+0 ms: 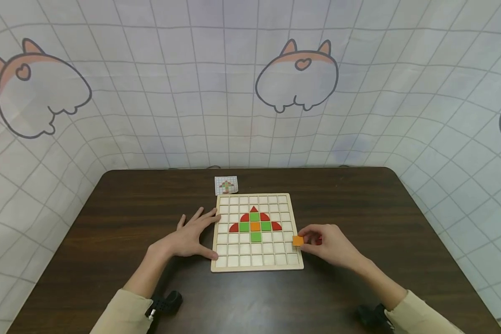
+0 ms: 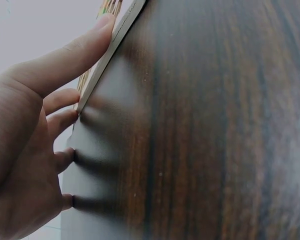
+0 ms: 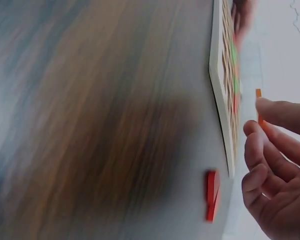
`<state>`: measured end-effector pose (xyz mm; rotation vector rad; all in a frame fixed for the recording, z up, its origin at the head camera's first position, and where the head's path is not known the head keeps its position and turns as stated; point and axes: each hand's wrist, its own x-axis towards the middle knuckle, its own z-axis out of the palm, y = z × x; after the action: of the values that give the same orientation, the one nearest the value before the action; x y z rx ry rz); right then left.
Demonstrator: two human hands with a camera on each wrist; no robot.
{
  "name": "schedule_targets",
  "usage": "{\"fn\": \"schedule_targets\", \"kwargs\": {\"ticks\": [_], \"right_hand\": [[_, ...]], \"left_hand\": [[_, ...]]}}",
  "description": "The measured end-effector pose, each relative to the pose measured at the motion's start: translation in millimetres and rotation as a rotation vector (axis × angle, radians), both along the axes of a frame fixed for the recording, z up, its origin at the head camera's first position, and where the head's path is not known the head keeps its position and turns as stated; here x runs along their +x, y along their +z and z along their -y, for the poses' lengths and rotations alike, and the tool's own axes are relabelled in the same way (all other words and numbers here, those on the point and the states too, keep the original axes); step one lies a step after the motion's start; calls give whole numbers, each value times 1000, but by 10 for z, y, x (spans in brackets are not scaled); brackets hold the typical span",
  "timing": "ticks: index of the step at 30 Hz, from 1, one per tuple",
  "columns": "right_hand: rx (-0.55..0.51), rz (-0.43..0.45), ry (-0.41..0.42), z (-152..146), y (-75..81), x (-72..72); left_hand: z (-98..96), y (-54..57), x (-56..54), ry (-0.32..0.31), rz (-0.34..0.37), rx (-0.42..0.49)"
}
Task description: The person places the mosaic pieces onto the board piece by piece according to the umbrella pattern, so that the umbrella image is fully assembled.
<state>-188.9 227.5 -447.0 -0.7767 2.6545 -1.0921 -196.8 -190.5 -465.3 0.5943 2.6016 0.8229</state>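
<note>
In the head view my right hand pinches an orange square tile between thumb and fingers, over the right edge of a wooden grid board. My left hand spreads its fingers along the board's left edge, thumb and fingertips touching the rim. On the board sit several green square tiles, red curved tiles, a red triangle tile and one orange tile. In the right wrist view the orange tile stands edge-on at the fingertips, and red pieces lie on the table below the hand.
A small printed card with a similar coloured pattern lies behind the board's top left corner. The dark wooden table meets a white grid-patterned curtain at its back edge.
</note>
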Motion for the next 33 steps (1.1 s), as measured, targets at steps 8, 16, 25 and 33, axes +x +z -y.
{"fn": "schedule_targets", "kwargs": {"ticks": [8, 16, 25, 33], "right_hand": [[-10, 9, 78, 372, -2, 7], [4, 17, 127, 635, -41, -5], [85, -28, 115, 883, -69, -3], [126, -62, 112, 1007, -97, -5]], "left_hand": [[7, -4, 11, 4, 9, 6], [3, -11, 11, 5, 10, 10], [-4, -8, -3, 10, 12, 13], [-25, -13, -1, 19, 16, 22]]}}
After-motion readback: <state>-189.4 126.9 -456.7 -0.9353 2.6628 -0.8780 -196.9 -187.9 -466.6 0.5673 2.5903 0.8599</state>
